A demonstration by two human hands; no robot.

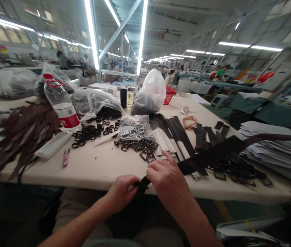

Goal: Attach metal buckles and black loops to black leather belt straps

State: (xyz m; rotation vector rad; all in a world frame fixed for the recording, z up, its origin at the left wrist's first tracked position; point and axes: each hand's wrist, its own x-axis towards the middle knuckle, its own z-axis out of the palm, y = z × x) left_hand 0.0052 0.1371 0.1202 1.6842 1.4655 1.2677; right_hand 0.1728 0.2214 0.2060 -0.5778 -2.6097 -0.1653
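A long dark strap [212, 154] runs from my hands up to the right, over the table's front part. My left hand [123, 190] is closed on the strap's near end, thumb on top. My right hand [167, 178] grips the same strap a little further along, its index finger raised. Whether a buckle sits at the end between my hands is hidden. Just beyond my hands are a heap of dark metal buckles [145, 145] and a bundle of flat dark and pale strips [166, 139]. Straps with buckles [235, 171] lie to the right under the held strap.
Black loops [87, 133], pink thread snips [66, 157], a water bottle [64, 106] and brown strips [26, 127] lie left. Plastic bags [150, 91], a black cylinder [123, 97] and a red basket [169, 95] stand behind. Stacked sheets [276, 147] are at right; people work far off.
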